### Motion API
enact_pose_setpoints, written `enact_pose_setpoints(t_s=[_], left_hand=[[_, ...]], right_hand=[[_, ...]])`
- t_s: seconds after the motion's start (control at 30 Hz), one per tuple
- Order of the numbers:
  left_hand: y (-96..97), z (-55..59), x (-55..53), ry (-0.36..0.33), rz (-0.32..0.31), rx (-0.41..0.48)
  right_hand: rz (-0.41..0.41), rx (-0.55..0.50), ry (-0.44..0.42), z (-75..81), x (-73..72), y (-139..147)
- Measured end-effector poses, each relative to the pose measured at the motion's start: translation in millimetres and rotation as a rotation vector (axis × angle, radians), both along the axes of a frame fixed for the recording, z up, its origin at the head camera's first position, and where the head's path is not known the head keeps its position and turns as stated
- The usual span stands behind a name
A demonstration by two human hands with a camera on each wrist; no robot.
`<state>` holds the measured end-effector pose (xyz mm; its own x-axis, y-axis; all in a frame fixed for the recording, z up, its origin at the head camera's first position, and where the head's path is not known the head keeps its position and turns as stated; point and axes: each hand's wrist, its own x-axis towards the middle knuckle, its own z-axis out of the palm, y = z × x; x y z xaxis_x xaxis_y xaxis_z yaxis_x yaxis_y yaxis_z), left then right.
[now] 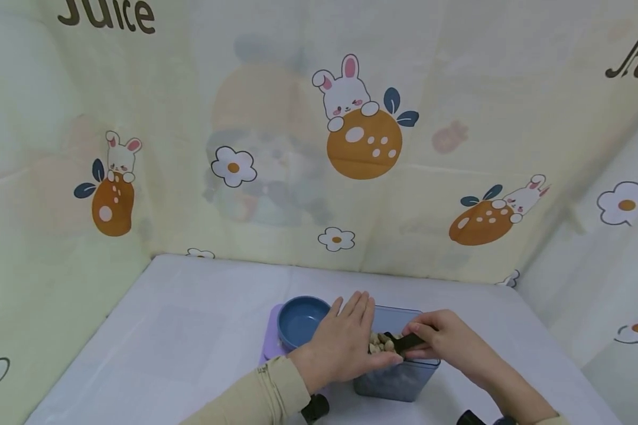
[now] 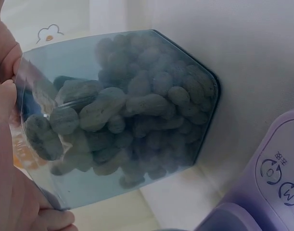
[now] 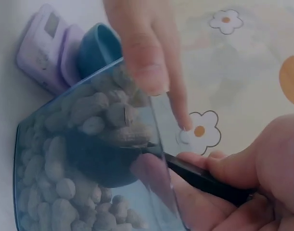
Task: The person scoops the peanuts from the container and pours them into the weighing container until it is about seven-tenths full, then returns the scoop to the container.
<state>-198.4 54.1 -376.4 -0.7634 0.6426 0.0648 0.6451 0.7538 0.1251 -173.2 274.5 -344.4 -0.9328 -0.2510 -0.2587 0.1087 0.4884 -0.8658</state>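
Note:
My right hand (image 1: 441, 336) grips the handle of a black spoon (image 1: 407, 342). Through the clear wall in the right wrist view, its dark bowl (image 3: 106, 163) shows among unshelled peanuts (image 3: 65, 211). The peanuts fill much of a translucent blue plastic bin (image 1: 396, 381). My left hand (image 1: 337, 342) is spread with straight fingers along the bin's left rim, its thumb reaching across the near side. In the left wrist view, fingers of both hands show beside the bin's open top, and peanuts (image 2: 151, 106) press against the wall.
Left of the bin, a blue bowl (image 1: 302, 319) rests on a purple kitchen scale (image 1: 271, 339). The scale's display (image 3: 52, 24) shows in the right wrist view. A white cloth covers the table (image 1: 165, 342), and a printed curtain (image 1: 287, 206) hangs behind it.

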Motion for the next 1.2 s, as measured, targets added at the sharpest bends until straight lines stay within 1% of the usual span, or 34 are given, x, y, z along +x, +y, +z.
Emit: enact_pose_setpoints(t_s=[0.17,0.37,0.43,0.6,0.67,0.9,1.03,1.2], left_hand=[[0.4,-0.3,-1.3,-0.008,0.002,0.001],[1.1,-1.8,-0.8,-0.002,0.002,-0.016],[0.4,-1.8,-0.5,0.002,0.001,-0.016],[-0.2,-0.4,-0.7,0.005,0.002,-0.007],[0.3,0.3,-0.3,-0.001,-0.002,-0.010],[0.8,1.6,0.8,-0.027,-0.016,-0.019],[0.0,1.7,-0.1,-0.045,-0.013,-0.009],[-0.2,2.9,-1.6,-0.082,-0.006,0.036]], right_hand=[[0.014,-0.080,-0.041,1.0,-0.8,10],[-0.015,-0.175,-0.098,1.9,4.9,19],[-0.006,-0.184,-0.107,1.1,5.3,16],[0.018,-0.169,-0.085,-0.4,4.4,7],[0.025,-0.190,-0.091,-0.9,5.4,9],[0.074,-0.326,-0.147,-2.7,9.0,27],[0.065,-0.377,-0.162,-3.5,9.8,32],[0.026,-0.372,-0.141,-5.4,9.9,34]])
